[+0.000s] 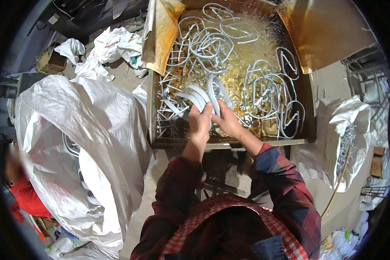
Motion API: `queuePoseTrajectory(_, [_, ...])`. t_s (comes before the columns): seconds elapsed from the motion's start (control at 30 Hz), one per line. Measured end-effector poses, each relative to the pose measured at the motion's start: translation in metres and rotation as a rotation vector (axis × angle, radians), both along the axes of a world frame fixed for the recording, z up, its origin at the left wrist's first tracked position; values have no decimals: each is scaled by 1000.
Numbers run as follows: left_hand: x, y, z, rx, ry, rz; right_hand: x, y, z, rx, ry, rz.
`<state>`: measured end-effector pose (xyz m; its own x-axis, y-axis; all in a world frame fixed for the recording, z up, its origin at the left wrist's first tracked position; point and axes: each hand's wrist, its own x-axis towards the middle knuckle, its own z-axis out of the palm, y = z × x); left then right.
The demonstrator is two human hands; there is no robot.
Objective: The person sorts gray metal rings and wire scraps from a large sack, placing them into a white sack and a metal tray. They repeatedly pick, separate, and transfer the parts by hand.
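Observation:
My left hand (200, 120) is closed around several flat, curved grey strips (195, 96), fanned side by side, probably plastic. Between the fingers of my right hand (229, 120) is a bent, loop-shaped grey strip (211, 89), standing beside the fanned ones. Both hands meet just inside the near rim of a wide metal tub (263, 142) with a wet, brownish, glinting bottom. Beyond them lies a tangled heap of grey looped pieces (211, 48). More loops (266, 94) are spread at the right, and thin short sticks (169, 113) at the left.
A large white woven sack (117, 130) stands against the tub's left side, with a person in a red sleeve (32, 198) behind it. Stained panels (164, 35) flank the tub's far end. To the right is an open sack of small grey pieces (346, 146) with a thin rod.

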<state>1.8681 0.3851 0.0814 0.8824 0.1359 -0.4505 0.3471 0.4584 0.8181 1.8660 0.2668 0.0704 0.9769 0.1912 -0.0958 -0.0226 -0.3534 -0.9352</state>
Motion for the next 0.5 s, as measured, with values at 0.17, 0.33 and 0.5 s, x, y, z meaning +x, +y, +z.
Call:
queuePoseTrajectory(0.17, [-2, 9, 22, -155, -171, -131, -41, -39, 38, -141, -241, 161])
queuePoseTrajectory(0.33, [-2, 28, 44, -276, -46, -253, -64, -67, 38, -432, -321, 186])
queuePoseTrajectory(0.5, [-4, 21, 57, -19, -144, -444, -57, -52, 26, -636, -302, 322])
